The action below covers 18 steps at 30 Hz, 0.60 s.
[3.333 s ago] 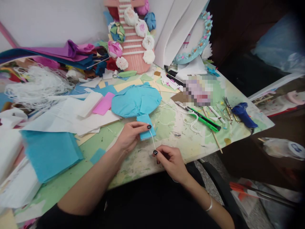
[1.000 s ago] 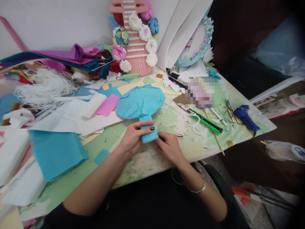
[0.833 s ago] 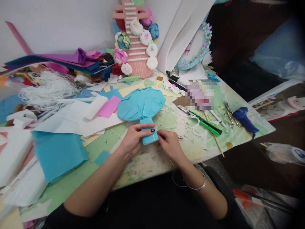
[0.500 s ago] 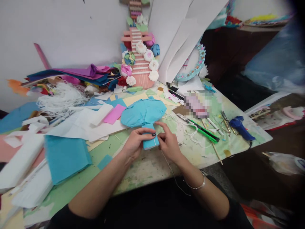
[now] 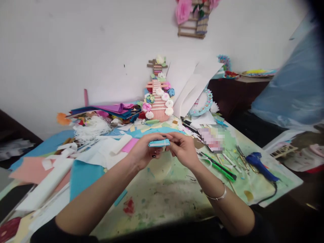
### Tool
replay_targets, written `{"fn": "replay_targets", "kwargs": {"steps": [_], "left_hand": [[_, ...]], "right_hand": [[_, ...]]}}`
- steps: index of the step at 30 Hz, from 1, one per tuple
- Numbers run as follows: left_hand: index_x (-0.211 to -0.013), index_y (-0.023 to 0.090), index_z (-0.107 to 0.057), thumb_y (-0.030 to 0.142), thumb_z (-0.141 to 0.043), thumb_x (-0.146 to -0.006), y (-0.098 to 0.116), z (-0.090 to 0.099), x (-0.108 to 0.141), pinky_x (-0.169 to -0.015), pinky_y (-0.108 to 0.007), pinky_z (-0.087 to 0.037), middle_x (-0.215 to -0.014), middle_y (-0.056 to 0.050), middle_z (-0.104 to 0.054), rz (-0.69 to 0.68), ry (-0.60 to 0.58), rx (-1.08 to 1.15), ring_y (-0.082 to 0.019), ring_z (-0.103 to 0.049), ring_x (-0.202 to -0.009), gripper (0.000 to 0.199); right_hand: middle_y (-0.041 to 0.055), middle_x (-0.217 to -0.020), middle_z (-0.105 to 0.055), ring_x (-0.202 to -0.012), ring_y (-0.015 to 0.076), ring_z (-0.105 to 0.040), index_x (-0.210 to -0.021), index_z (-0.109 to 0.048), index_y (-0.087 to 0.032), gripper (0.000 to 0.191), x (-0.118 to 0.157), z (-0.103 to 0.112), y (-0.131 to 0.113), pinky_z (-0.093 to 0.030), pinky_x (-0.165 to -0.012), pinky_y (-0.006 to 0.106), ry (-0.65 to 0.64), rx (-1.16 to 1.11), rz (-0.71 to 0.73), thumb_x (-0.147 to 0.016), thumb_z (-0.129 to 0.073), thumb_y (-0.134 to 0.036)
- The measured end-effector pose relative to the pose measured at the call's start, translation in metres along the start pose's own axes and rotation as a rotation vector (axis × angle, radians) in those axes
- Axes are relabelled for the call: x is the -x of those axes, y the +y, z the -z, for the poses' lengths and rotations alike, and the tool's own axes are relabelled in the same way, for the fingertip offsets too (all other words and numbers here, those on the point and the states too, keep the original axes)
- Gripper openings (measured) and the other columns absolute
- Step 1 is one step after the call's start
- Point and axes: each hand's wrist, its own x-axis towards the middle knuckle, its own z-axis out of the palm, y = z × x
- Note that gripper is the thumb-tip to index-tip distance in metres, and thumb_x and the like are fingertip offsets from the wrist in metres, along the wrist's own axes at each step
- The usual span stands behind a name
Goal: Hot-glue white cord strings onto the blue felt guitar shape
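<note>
A folded bundle of light blue paper [image 5: 159, 143] is raised above the table, its end turned toward me. My left hand [image 5: 141, 152] is closed around it, thumb on top and fingers beneath. A thin white string [image 5: 166, 142] crosses the bundle near its right end. At that end my right hand [image 5: 184, 148] has its thumb and forefinger pinched together on the string, touching the paper. Behind my hands the spread-out blue part of the same paper [image 5: 164, 130] shows only as a strip; the hands hide the rest.
White string [image 5: 92, 131] lies heaped at the left near coloured paper sheets [image 5: 108, 109]. A blue sheet [image 5: 84, 179] and white paper rolls are closer. On the right are a green cutter [image 5: 222, 170], scissors [image 5: 243, 160] and a blue glue gun [image 5: 262, 167]. A flower-decorated pink instrument model [image 5: 159, 108] stands behind.
The blue paper has been lifted and tipped, so its folded end now faces me. Both hands moved with it, still holding on. The camera view has tilted up, showing more wall.
</note>
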Motion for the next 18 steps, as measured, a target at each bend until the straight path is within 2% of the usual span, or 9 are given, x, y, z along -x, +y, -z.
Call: {"fn": "replay_targets", "kwargs": {"steps": [3,6,9,14,16,18], "left_hand": [[-0.086,0.016,-0.069,0.03,-0.065,-0.07,0.019,-0.001,0.005,-0.037,-0.016,-0.026,-0.063,0.0,-0.054,0.016,-0.055,-0.008,-0.005,-0.04,-0.044,0.022],[-0.089,0.016,-0.065,0.042,-0.06,-0.077,0.032,0.0,0.01,-0.036,-0.016,-0.028,-0.069,-0.001,-0.055,0.018,-0.166,-0.016,-0.005,-0.04,-0.045,0.029],[-0.092,0.016,-0.062,0.056,-0.053,-0.081,0.04,0.003,0.018,-0.037,-0.017,-0.035,-0.074,-0.003,-0.058,-0.015,-0.312,-0.028,-0.008,-0.048,-0.049,0.041],[-0.109,0.017,-0.054,0.07,-0.042,-0.082,0.046,0.012,0.03,-0.035,-0.019,-0.04,-0.073,-0.008,-0.065,-0.015,-0.528,-0.162,-0.013,-0.055,-0.046,0.061],[-0.116,0.019,-0.05,0.066,-0.05,-0.081,0.047,0.016,0.034,-0.033,-0.018,-0.04,-0.073,-0.008,-0.068,-0.021,-0.536,-0.254,-0.013,-0.055,-0.043,0.059],[-0.122,0.02,-0.046,0.056,-0.06,-0.08,0.047,0.022,0.036,-0.032,-0.017,-0.038,-0.071,-0.007,-0.069,-0.032,-0.482,-0.375,-0.013,-0.056,-0.041,0.057]], "right_hand": [[-0.0039,-0.053,-0.06,-0.038,0.0065,-0.043,-0.09,-0.071,-0.016,0.023,-0.011,0.001,-0.016,-0.036,-0.041,0.018,0.044,0.017,0.054,-0.073,-0.055,-0.016],[-0.0039,-0.051,-0.059,-0.037,0.0061,-0.042,-0.083,-0.07,-0.015,0.015,-0.02,0.002,-0.031,-0.034,-0.039,0.018,0.074,-0.03,0.076,-0.075,-0.057,-0.02],[-0.0039,-0.049,-0.057,-0.034,0.0054,-0.04,-0.075,-0.067,-0.015,0.011,-0.026,0.002,-0.046,-0.031,-0.036,0.018,0.082,-0.125,0.053,-0.075,-0.062,-0.025],[-0.0027,-0.046,-0.057,-0.031,0.0048,-0.039,-0.063,-0.061,-0.015,0.019,-0.029,0.001,-0.064,-0.028,-0.032,0.018,0.062,-0.218,-0.005,-0.073,-0.066,-0.031],[-0.0021,-0.045,-0.057,-0.03,0.0048,-0.039,-0.06,-0.059,-0.015,0.023,-0.028,-0.002,-0.065,-0.027,-0.031,0.018,0.051,-0.222,-0.028,-0.073,-0.067,-0.033],[-0.0024,-0.044,-0.057,-0.029,0.0048,-0.038,-0.062,-0.06,-0.015,0.024,-0.026,-0.005,-0.063,-0.026,-0.031,0.018,0.056,-0.217,-0.071,-0.073,-0.066,-0.035]]}}
